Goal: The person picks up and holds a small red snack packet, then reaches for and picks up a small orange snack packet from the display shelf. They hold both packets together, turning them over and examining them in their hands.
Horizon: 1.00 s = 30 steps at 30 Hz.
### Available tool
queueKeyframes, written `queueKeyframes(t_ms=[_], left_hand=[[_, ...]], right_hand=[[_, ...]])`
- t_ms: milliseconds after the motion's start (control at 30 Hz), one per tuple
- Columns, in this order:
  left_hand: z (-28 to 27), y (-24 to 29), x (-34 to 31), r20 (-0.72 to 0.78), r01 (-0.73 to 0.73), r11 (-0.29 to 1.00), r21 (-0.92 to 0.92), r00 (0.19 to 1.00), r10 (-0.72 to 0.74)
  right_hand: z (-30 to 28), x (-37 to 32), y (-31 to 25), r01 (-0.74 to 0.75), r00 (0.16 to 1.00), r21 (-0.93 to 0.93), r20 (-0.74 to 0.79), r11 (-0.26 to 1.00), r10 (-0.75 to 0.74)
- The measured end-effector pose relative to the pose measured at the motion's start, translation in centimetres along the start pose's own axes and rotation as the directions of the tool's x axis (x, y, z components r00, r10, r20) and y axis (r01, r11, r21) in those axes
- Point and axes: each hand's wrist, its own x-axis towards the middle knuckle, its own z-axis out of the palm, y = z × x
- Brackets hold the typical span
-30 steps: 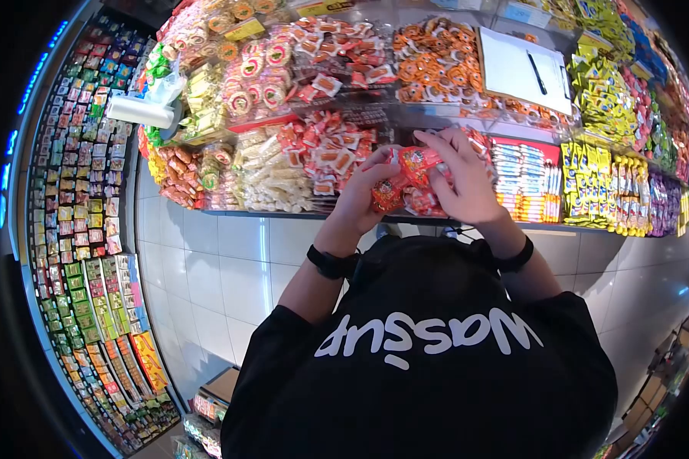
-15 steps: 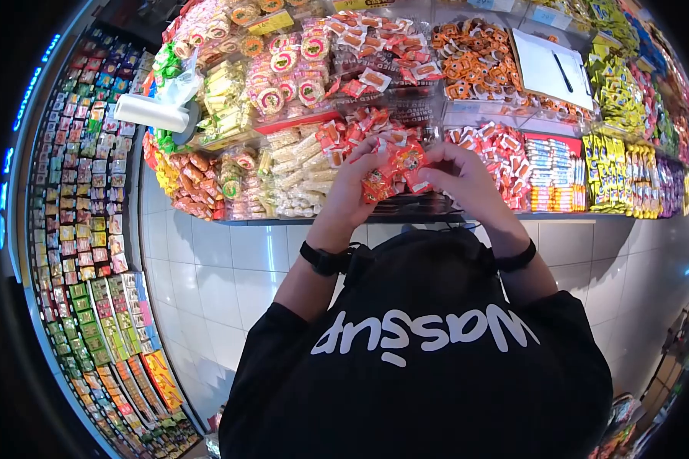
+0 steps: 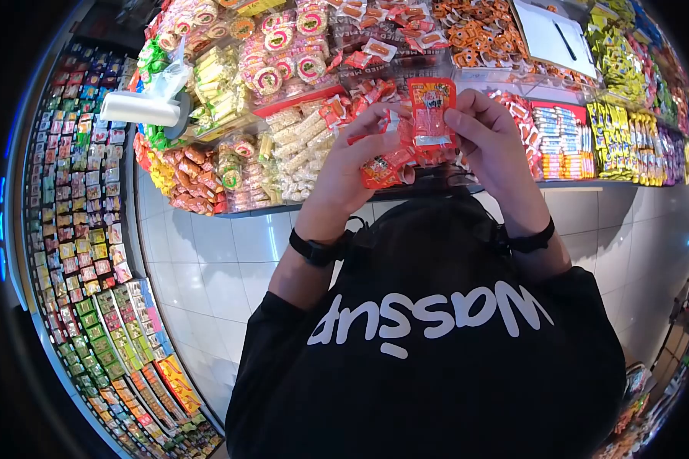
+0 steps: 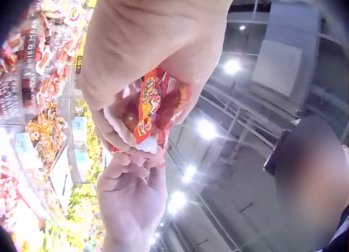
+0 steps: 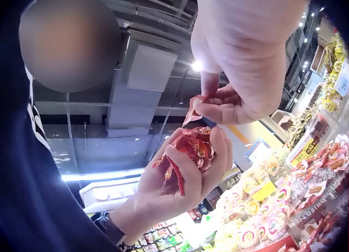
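Observation:
Several red snack packets sit bunched in my left hand, its fingers curled round them. The left wrist view shows their shiny red and orange wrappers inside the left palm. Between thumb and fingers, my right hand pinches a single flat red packet by its right edge, held upright above the others. From the right wrist the pinched packet appears edge-on, just above the bunch. Both hands are over the front edge of a candy counter.
Sectioned bins hold wrapped sweets: pale sticks on the left, yellow packets on the right. A clipboard with a pen lies at the back right. A roll of clear bags stands on the left, near shelves across the aisle.
My right hand has drawn one red packet away from the bunch and lifted it upright. The left hand has kept hold of the other packets.

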Motion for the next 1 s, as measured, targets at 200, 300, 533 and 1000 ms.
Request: queueKeyframes(t_ms=[200,300,533,1000], left_hand=[[-0.1,0.9,-0.6,0.064,-0.03,0.999,-0.041,0.997,0.033],[-1.4,1.0,-0.8,0.073,-0.049,0.999,-0.017,0.996,0.05],[-5.9,1.4,-3.1,-0.181,-0.089,0.995,-0.054,0.98,0.078],[-9.7,-1.9,-7.5,-0.475,-0.177,0.96,-0.219,0.878,0.054]], right_hand=[[1.7,0.2,-0.6,0.032,0.999,0.01,0.035,0.999,-0.032],[1.8,0.8,-0.2,0.021,1.0,0.014,0.02,1.0,-0.021],[-5.6,5.9,3.1,-0.079,0.977,-0.147,-0.208,0.986,0.047],[-11.8,13.1,19.1,-0.515,0.846,-0.261,-0.31,0.816,0.435]])
